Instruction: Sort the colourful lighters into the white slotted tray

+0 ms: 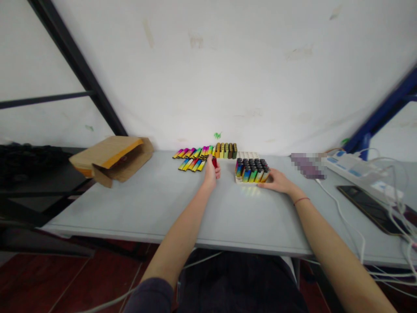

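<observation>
Nearest the camera, a dark sleeve (148, 296) is seen at the lower edge, and two bare forearms are extended from there over a grey table (140, 208). A red lighter (214, 162) is held in the left hand (211, 174): its lower part is enclosed by the curled fingers (210, 172), and its long axis is held close to upright, with the top showing above them. Which end is uppermost cannot be told.

The right hand (275, 181) is laid flat on the table, with its loosely extended fingers (265, 184) against the near corner of a white tray (248, 155) and nothing grasped. Gradient-coloured lighters (252, 172) are stood upright in that tray, black tops upward, with the far sockets left unfilled. Just left of it, two rows of lying lighters (190, 158) are angled toward the far right, and olive and brown lighters (226, 151) are stood upright behind them.

A cardboard envelope (112, 158) is placed at the table's left end. A power strip (355, 169), a phone (368, 208) and white cables (391, 195) are laid at the right.
</observation>
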Action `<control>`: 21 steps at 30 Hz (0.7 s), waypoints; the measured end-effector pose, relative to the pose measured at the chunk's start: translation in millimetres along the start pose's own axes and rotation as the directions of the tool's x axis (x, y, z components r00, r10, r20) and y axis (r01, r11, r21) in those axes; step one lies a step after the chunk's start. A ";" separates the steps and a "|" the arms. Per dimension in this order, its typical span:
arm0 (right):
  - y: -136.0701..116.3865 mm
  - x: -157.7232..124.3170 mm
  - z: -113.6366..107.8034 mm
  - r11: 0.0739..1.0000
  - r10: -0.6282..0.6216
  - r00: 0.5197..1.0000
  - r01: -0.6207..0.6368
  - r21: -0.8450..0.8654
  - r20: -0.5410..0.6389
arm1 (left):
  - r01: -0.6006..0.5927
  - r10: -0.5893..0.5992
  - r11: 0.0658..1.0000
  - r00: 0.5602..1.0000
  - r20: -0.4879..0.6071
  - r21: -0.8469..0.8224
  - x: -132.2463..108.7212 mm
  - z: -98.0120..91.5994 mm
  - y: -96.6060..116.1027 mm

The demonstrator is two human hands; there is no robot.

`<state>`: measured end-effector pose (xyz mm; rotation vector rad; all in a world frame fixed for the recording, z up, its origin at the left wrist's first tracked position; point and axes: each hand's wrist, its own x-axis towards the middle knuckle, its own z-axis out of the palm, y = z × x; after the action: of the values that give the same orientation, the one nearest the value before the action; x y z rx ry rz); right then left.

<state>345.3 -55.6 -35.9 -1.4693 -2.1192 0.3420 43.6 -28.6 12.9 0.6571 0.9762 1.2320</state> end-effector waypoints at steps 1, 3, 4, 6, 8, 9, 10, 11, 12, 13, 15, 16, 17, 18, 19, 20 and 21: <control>0.1 0.0 0.0 1.000 -0.002 1.000 0.002 0.005 0.001 | 0.005 -0.005 1.000 1.000 -0.013 -0.013 0.2 -0.3 0.0; 0.6 -0.1 0.0 1.000 0.001 1.000 -0.001 0.007 0.006 | 0.017 -0.018 0.999 0.999 -0.036 -0.041 0.5 -0.7 0.9; 0.9 -0.1 -0.1 1.000 0.003 1.000 -0.003 0.004 0.008 | 0.019 -0.022 0.998 0.999 -0.048 -0.055 0.6 -0.7 2.0; 1.5 -0.2 -0.3 1.000 0.000 1.000 0.000 -0.003 0.013 | 0.014 -0.020 0.997 0.997 -0.069 -0.078 0.6 -0.4 5.0; 1.8 -0.3 -0.6 1.000 -0.009 1.000 0.009 -0.008 0.015 | 0.000 -0.009 0.995 0.996 -0.090 -0.097 0.3 0.4 8.3; 1.8 -0.4 -0.8 1.000 -0.009 1.000 0.010 -0.010 0.015 | -0.009 -0.001 0.995 0.995 -0.098 -0.103 -0.1 0.8 9.6; 1.8 -0.4 -0.9 1.000 -0.007 1.000 0.007 -0.011 0.015 | -0.019 0.008 0.994 0.995 -0.102 -0.107 -0.4 1.3 10.5; 1.8 -0.5 -0.9 1.000 -0.003 1.000 0.003 -0.012 0.015 | -0.028 0.017 0.994 0.995 -0.103 -0.108 -0.8 1.8 10.9; 1.8 -0.5 -0.9 1.000 0.001 1.000 -0.001 -0.011 0.014 | -0.038 0.027 0.994 0.995 -0.101 -0.106 -1.1 2.3 10.8; 1.8 -0.6 -0.7 1.000 0.003 1.000 -0.003 -0.007 0.011 | -0.047 0.037 0.994 0.995 -0.097 -0.102 -1.4 2.7 10.3; 2.0 -0.6 0.0 1.000 -0.001 1.000 0.001 0.003 0.003 | -0.060 0.052 0.994 0.995 -0.090 -0.091 -1.6 3.3 8.1; 2.1 -0.6 0.4 1.000 -0.005 1.000 0.005 0.006 -0.002 | -0.066 0.058 0.994 0.994 -0.088 -0.084 -1.5 3.5 6.7; 2.2 -0.7 0.8 1.000 -0.006 1.000 0.006 0.007 -0.008 | -0.071 0.064 0.994 0.994 -0.089 -0.077 -1.4 3.6 5.1; 2.2 -0.7 1.2 1.000 -0.006 1.000 0.006 0.005 -0.013 | -0.075 0.068 0.995 0.993 -0.092 -0.069 -1.1 3.5 3.4; 2.3 -0.7 1.4 1.000 -0.003 1.000 0.003 0.001 -0.017 | -0.078 0.072 0.995 0.993 -0.092 -0.057 -0.9 3.4 1.7; 2.4 -0.7 1.6 1.000 0.000 1.000 0.000 -0.003 -0.019 | -0.080 0.076 0.996 0.993 -0.090 -0.041 -0.6 3.4 0.1; 2.4 -0.7 1.7 1.000 0.001 1.000 -0.001 -0.006 -0.019 | -0.079 0.077 0.997 0.994 -0.082 -0.020 -0.3 3.3 -1.5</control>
<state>346.4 -55.2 -38.7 -1.4715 -2.1065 0.3212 47.2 -29.0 13.2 0.6362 1.0098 1.3462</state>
